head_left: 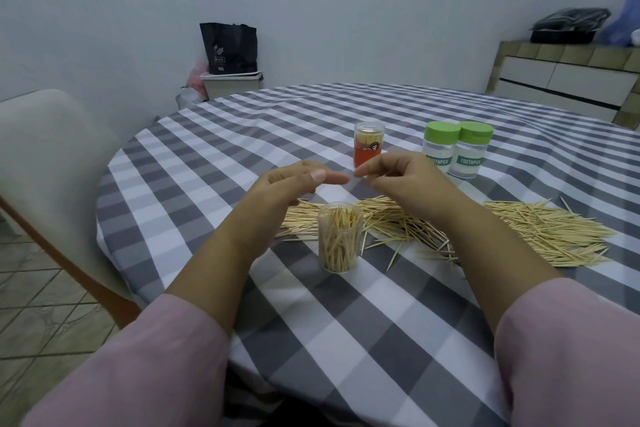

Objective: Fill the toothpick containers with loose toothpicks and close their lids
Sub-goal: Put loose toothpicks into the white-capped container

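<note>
A clear lidless container stands near the table's front, packed with upright toothpicks. Behind it and to its right lies a wide heap of loose toothpicks. My left hand hovers above and behind the container, fingers fairly straight, thumb lying along them. My right hand hovers beside it with curled fingers, index tip and thumb pinched together and almost touching the left fingertips. Whether anything thin sits in that pinch is not visible. Further back stand a red-labelled container with a clear lid and two green-lidded containers, lids shut.
The round table carries a grey-and-white checked cloth. A pale chair stands at the left. By the far wall are a bin with a black bag, and at the right a low cabinet.
</note>
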